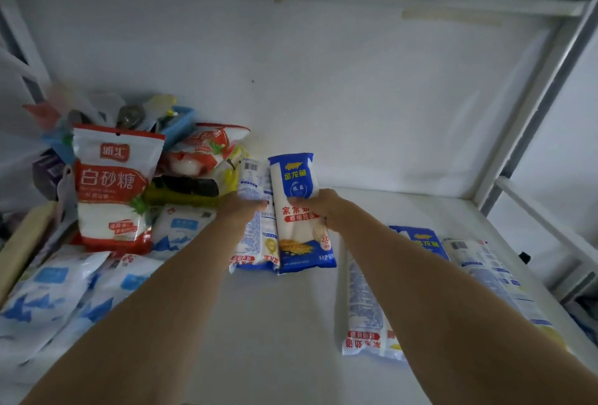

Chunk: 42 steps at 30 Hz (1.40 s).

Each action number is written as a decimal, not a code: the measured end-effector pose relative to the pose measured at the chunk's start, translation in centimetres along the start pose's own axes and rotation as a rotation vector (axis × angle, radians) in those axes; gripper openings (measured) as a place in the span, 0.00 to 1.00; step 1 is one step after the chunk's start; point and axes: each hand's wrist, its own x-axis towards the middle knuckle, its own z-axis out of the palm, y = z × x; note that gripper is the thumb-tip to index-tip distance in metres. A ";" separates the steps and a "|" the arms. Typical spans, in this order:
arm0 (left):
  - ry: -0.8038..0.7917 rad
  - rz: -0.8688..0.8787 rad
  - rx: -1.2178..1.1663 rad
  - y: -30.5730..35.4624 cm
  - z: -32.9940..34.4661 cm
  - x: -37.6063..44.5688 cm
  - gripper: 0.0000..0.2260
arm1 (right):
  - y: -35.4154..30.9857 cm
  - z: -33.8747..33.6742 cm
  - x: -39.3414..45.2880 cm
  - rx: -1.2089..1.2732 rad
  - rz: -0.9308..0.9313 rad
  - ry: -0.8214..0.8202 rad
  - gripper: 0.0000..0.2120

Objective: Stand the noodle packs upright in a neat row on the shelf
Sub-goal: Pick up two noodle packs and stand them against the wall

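Two blue-and-white noodle packs stand side by side near the middle of the white shelf (291,323). My left hand (241,207) holds the left pack (255,243), which shows its back with a barcode. My right hand (315,205) grips the right pack (299,178), which faces me with its blue label. Three more noodle packs lie flat at the right: one under my right forearm (364,311), one behind it (419,239), one nearest the shelf's right edge (485,275).
A red-and-white sugar bag (113,184) stands at the left, with a heap of snack bags and a blue basket (179,124) behind it. Blue-and-white salt bags (48,294) lie flat at front left. The shelf's white frame post (530,107) rises on the right.
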 end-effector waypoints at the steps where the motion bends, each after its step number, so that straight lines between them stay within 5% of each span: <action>1: 0.010 0.035 -0.026 0.2 0.1 0.6 0.16 | -0.3 -0.1 0.3 0.026 -0.029 0.011 0.18; 15: -0.086 0.457 -0.205 5.3 3.4 10.5 0.13 | -4.1 -3.9 9.0 0.289 -0.401 0.152 0.10; 25: -0.251 0.404 -0.208 6.7 3.6 15.6 0.12 | -5.0 -4.8 13.3 0.299 -0.415 0.125 0.14; 42: 0.124 0.298 -0.150 7.1 5.6 17.9 0.12 | -4.0 -4.3 14.2 0.262 -0.361 0.106 0.16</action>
